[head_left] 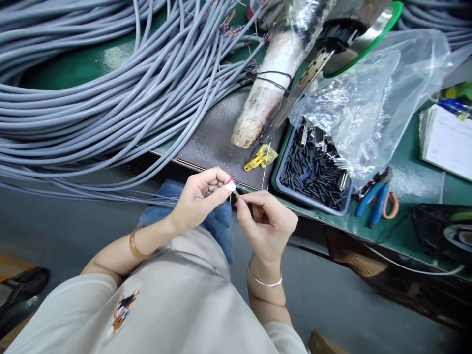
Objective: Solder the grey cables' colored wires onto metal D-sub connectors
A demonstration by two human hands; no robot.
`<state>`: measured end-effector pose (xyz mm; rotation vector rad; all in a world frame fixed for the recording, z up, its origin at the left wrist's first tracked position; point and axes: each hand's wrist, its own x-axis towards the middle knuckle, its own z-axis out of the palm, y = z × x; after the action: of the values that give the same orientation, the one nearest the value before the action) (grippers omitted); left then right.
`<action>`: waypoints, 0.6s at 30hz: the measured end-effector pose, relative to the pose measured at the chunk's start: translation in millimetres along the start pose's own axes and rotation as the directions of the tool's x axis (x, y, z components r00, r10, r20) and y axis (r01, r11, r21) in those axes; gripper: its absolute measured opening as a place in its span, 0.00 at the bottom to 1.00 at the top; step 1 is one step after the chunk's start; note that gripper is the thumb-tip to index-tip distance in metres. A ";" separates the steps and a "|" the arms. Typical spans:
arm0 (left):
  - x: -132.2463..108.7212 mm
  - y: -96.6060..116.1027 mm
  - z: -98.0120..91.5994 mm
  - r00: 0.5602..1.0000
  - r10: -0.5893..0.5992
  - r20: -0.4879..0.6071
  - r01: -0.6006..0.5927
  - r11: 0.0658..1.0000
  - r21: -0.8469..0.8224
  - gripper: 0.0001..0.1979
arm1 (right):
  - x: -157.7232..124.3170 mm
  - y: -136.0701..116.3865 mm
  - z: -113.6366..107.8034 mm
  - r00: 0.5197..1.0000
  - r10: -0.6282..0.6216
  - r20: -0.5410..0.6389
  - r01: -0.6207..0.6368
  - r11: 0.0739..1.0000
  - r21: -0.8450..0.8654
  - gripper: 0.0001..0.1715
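My left hand (204, 196) pinches the end of a grey cable, where a small white piece (230, 186) shows at the fingertips. Thin red, blue and green wires (239, 185) fan out from that end. The fingers of my right hand (266, 219) are closed on the tips of some of these wires, just right of the left fingertips. Both hands are in front of the table edge, above my lap. Beyond them, on a dark mat (214, 132), lies a yellow tool (255, 161).
Bundled grey cables (110, 128) cover the left. A wrapped white tube (258, 93) angles down over the mat. On the right are a bin of black sleeves and metal connectors (313, 172), a plastic bag (372, 93), blue-handled pliers (376, 196) and a paper stack (448, 140).
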<state>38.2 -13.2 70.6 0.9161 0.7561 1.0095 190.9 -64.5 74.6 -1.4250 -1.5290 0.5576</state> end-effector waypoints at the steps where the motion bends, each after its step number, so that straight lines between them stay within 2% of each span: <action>1: 0.2 -0.1 -0.8 0.999 -0.030 0.010 0.031 0.999 -0.024 0.15 | -0.8 1.2 -1.0 1.000 -0.001 -0.010 0.001 1.000 0.000 0.05; 5: 0.2 -1.5 -3.0 0.991 -0.118 0.057 0.124 0.986 -0.111 0.16 | 0.2 6.7 -4.4 0.994 0.012 -0.110 -0.014 1.000 -0.019 0.05; 11: -0.9 -2.2 -3.1 0.980 -0.162 0.113 0.179 0.969 -0.172 0.14 | 2.9 7.2 -2.8 0.996 -0.078 -0.039 0.078 0.997 -0.011 0.08; 14: -0.9 -0.7 -2.9 0.981 -0.155 0.113 0.170 0.976 -0.138 0.14 | 2.1 5.5 -2.6 0.997 -0.064 -0.037 0.064 0.998 0.009 0.06; 17: -1.5 1.1 -1.6 0.981 -0.159 0.112 0.168 0.983 -0.076 0.16 | 1.2 3.4 -2.6 1.000 -0.001 -0.005 0.002 0.999 0.048 0.00; 18: -2.0 1.6 -0.9 0.982 -0.154 0.111 0.161 0.985 -0.061 0.16 | 1.2 2.9 -2.4 1.000 0.027 0.009 -0.027 0.997 0.072 0.03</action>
<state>36.1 -14.4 71.9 0.8291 0.6884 0.8362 194.6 -63.4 73.7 -1.3916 -1.4827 0.6292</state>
